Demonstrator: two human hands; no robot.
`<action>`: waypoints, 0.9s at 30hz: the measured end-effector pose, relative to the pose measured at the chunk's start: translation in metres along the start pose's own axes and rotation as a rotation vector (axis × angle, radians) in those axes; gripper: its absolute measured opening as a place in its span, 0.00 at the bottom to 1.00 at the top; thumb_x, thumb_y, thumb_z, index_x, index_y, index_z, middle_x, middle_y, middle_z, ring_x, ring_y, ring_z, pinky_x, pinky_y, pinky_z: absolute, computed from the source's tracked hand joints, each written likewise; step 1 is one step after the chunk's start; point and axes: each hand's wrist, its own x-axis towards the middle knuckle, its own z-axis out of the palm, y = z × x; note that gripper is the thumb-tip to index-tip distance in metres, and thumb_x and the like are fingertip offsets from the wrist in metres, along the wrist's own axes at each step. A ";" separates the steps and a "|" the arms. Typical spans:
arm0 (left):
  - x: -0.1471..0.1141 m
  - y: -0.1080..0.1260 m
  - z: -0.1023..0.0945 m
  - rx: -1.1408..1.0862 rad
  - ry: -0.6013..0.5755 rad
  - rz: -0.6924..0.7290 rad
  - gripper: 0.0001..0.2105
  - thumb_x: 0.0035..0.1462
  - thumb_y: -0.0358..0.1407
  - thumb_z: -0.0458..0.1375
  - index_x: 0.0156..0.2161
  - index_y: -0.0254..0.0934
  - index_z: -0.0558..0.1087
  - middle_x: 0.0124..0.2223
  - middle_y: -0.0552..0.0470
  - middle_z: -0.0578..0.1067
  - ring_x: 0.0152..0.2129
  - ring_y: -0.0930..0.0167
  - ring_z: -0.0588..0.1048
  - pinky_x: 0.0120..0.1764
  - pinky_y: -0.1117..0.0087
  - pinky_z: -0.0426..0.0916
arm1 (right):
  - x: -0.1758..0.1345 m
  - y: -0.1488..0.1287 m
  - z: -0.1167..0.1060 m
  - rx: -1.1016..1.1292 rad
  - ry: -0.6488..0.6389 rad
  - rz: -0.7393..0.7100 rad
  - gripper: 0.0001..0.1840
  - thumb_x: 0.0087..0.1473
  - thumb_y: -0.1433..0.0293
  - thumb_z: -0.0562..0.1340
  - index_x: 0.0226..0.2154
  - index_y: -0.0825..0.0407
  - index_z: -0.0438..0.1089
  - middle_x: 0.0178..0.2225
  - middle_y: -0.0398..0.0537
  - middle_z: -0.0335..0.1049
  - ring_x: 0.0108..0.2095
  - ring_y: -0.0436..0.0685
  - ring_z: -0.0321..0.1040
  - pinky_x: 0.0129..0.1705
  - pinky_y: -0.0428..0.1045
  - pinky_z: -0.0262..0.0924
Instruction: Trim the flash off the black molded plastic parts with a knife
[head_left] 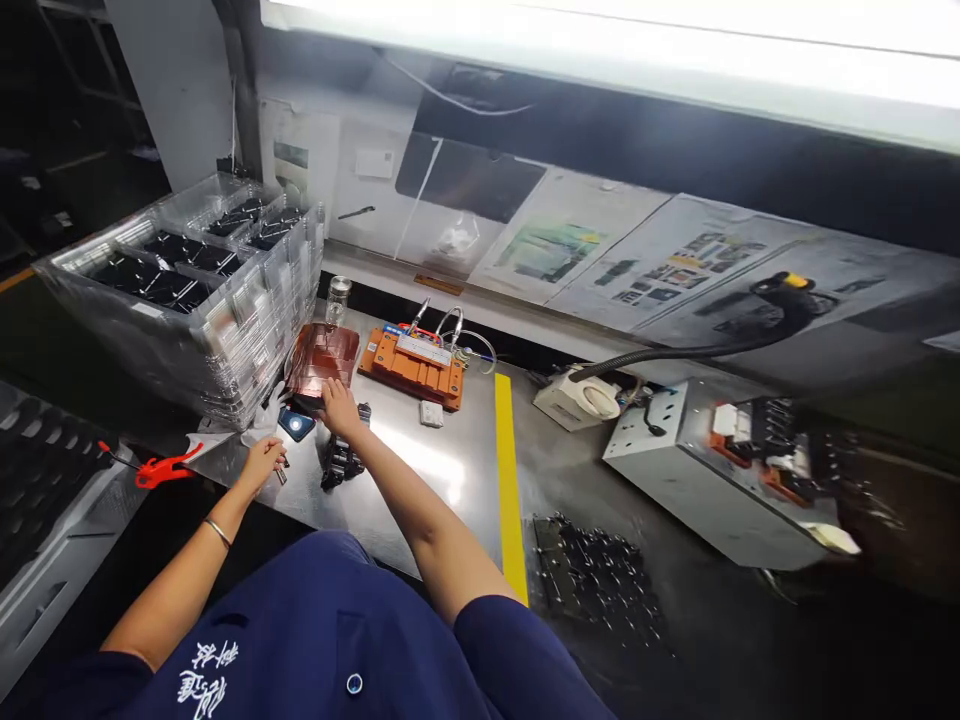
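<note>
My left hand [264,463] is closed in a pinch on a small metal and dark piece [281,474] near the bench's front left edge. At the front of a reddish-brown translucent container [324,358], my right hand [340,407] has its fingers bent inward. What those fingers hold, if anything, is too small to make out. Between the hands lies a dark blue device with a bright spot [296,424], perhaps a phone. Several black plastic parts [343,456] sit under my right wrist. An orange fixture [414,364] with metal levers stands behind, to the right.
Stacked clear trays [247,335] with black parts rise at left, near a red air gun [169,468]. A glass jar [338,298] stands at the back. Right of the yellow tape [510,480] are black parts [600,575], a white device [574,398] and a grey box [705,490].
</note>
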 end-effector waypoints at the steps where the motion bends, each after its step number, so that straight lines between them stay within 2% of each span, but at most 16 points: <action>1: 0.011 0.011 0.005 -0.014 0.011 0.003 0.08 0.59 0.36 0.56 0.38 0.31 0.70 0.31 0.54 0.74 0.24 0.77 0.72 0.28 0.74 0.70 | 0.008 0.006 0.002 -0.022 -0.020 -0.033 0.27 0.57 0.71 0.58 0.58 0.58 0.58 0.64 0.60 0.51 0.65 0.63 0.44 0.63 0.60 0.41; 3: 0.028 0.031 0.013 -0.026 0.021 -0.006 0.08 0.58 0.37 0.57 0.37 0.32 0.70 0.30 0.54 0.74 0.21 0.78 0.71 0.25 0.75 0.69 | 0.019 0.020 0.006 -0.050 -0.053 -0.091 0.20 0.59 0.75 0.53 0.54 0.57 0.63 0.59 0.60 0.59 0.62 0.62 0.49 0.63 0.62 0.39; 5: 0.042 0.047 0.020 -0.019 0.021 -0.030 0.09 0.57 0.38 0.57 0.36 0.32 0.70 0.30 0.53 0.74 0.19 0.78 0.71 0.23 0.76 0.67 | 0.023 0.035 0.010 -0.060 -0.073 -0.136 0.18 0.61 0.76 0.50 0.51 0.57 0.66 0.55 0.60 0.65 0.60 0.61 0.53 0.63 0.63 0.39; 10: 0.070 0.076 0.036 0.045 0.024 -0.100 0.11 0.55 0.42 0.54 0.33 0.33 0.69 0.25 0.52 0.74 0.15 0.77 0.70 0.20 0.76 0.65 | 0.031 0.055 0.012 -0.038 -0.091 -0.202 0.22 0.61 0.69 0.55 0.57 0.55 0.60 0.57 0.60 0.62 0.56 0.63 0.56 0.60 0.64 0.44; 12: 0.078 0.085 0.042 0.081 0.031 -0.113 0.14 0.55 0.45 0.53 0.31 0.33 0.69 0.23 0.52 0.73 0.14 0.76 0.70 0.20 0.76 0.65 | 0.035 0.060 0.010 -0.027 -0.104 -0.218 0.19 0.61 0.70 0.53 0.54 0.54 0.64 0.53 0.58 0.65 0.53 0.61 0.59 0.58 0.62 0.47; 15: 0.084 0.099 0.049 0.142 0.043 -0.132 0.18 0.56 0.48 0.51 0.28 0.33 0.69 0.18 0.52 0.71 0.13 0.75 0.69 0.19 0.75 0.64 | 0.039 0.067 0.007 -0.009 -0.112 -0.231 0.16 0.63 0.72 0.50 0.47 0.54 0.70 0.48 0.57 0.70 0.51 0.60 0.60 0.56 0.59 0.50; 17: 0.087 0.107 0.053 0.178 0.057 -0.141 0.19 0.57 0.48 0.49 0.26 0.33 0.69 0.16 0.52 0.70 0.12 0.74 0.69 0.18 0.74 0.64 | 0.040 0.072 0.005 0.004 -0.099 -0.241 0.16 0.63 0.70 0.51 0.49 0.55 0.68 0.52 0.58 0.67 0.55 0.61 0.57 0.57 0.60 0.48; 20: 0.088 0.117 0.057 0.217 0.098 -0.132 0.19 0.59 0.46 0.47 0.27 0.33 0.69 0.18 0.50 0.71 0.12 0.74 0.69 0.17 0.75 0.63 | 0.043 0.075 0.005 0.028 -0.094 -0.272 0.21 0.61 0.70 0.54 0.55 0.58 0.62 0.61 0.62 0.56 0.61 0.64 0.50 0.60 0.62 0.44; 22: 0.089 0.120 0.057 0.247 0.123 -0.120 0.17 0.59 0.45 0.48 0.28 0.33 0.69 0.19 0.50 0.73 0.13 0.74 0.71 0.18 0.76 0.64 | 0.047 0.074 0.008 0.050 -0.116 -0.295 0.19 0.61 0.73 0.53 0.53 0.61 0.64 0.58 0.63 0.61 0.59 0.63 0.54 0.60 0.60 0.46; 25: 0.089 0.120 0.056 0.314 0.135 -0.122 0.17 0.58 0.45 0.50 0.27 0.33 0.70 0.18 0.51 0.73 0.13 0.74 0.71 0.17 0.76 0.64 | 0.052 0.070 0.011 0.099 -0.144 -0.301 0.16 0.61 0.76 0.49 0.44 0.60 0.71 0.47 0.62 0.72 0.51 0.60 0.64 0.56 0.57 0.52; 27: 0.089 0.120 0.054 0.361 0.137 -0.133 0.19 0.57 0.46 0.51 0.24 0.33 0.69 0.16 0.50 0.71 0.11 0.73 0.70 0.15 0.76 0.62 | 0.053 0.069 0.012 0.142 -0.132 -0.290 0.16 0.61 0.75 0.50 0.44 0.59 0.71 0.49 0.62 0.71 0.53 0.61 0.64 0.57 0.57 0.53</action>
